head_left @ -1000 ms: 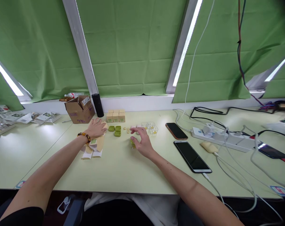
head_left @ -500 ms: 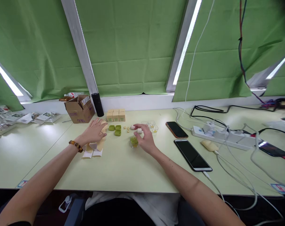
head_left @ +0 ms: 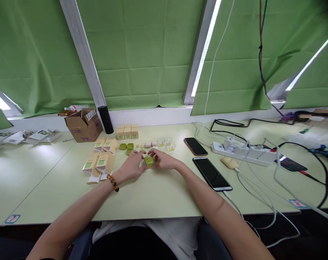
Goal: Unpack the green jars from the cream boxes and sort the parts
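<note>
A small clear jar with a green lid [head_left: 149, 160] stands on the table between my hands. My left hand [head_left: 131, 165] grips its left side with thumb and fingers. From the right, my right hand [head_left: 162, 159] curls its fingertips around the lid and the jar's other side. Just beyond are several green square lids [head_left: 123, 146], tiny yellowish pieces [head_left: 138, 146], pale rolls [head_left: 148, 144] and clear jars [head_left: 168, 141] with something yellow in them. Several opened beige cartons [head_left: 105, 161] lie left of my left hand, their flaps spread.
Closed beige boxes [head_left: 127, 132] stand in a row at the back, near a black cylinder [head_left: 105, 120] and a cardboard box [head_left: 84, 126]. On the right lie two phones [head_left: 195, 146], a white power strip [head_left: 243, 153] and tangled cables. Packaged items [head_left: 41, 135] lie far left.
My left hand has moved right, from the opened cartons to the jar. My right hand has closed in on the jar's lid. The whole view has shifted slightly.
</note>
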Motion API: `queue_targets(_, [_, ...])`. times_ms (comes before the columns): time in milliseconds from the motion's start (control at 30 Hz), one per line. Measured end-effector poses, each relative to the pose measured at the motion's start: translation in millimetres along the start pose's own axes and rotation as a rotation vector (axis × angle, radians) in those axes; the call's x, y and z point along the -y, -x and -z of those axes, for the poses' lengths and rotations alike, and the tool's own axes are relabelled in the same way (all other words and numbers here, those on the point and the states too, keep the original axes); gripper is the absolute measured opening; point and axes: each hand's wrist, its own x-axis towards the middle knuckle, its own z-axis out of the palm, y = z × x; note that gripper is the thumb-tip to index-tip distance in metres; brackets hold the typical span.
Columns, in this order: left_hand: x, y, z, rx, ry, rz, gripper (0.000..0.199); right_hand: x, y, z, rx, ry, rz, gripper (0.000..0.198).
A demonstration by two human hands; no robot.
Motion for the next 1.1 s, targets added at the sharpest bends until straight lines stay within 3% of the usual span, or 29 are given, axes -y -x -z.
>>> queue_targets(167, [17.3,0.0,-13.2,-0.080,0.121,-0.012,0.052,3.7,-2.2,-14.1,-0.076,0.019,0.031,0.048])
queue_targets(367, [37.0,3.9,-15.0,-0.223,0.236,0.012,0.057,3.5,-9.3,-22.5,-0.214,-0.274,0.101,0.048])
queue_targets(567, [25.8,3.1,-11.5,-0.355,0.294,-0.012,0.059,8.5,-13.2,-30.9,-0.270,-0.650,0.152,0.051])
queue_targets(767, [19.2,3.2,-13.4,-0.475,0.301,-0.020,0.047,16.1,-11.9,-40.6,-0.319,-0.860,0.180,0.046])
queue_targets(1100, [19.4,5.4,-15.6,-0.506,0.416,-0.102,0.048,35.1,-1.3,-40.2,-0.167,-1.034,0.194,0.046])
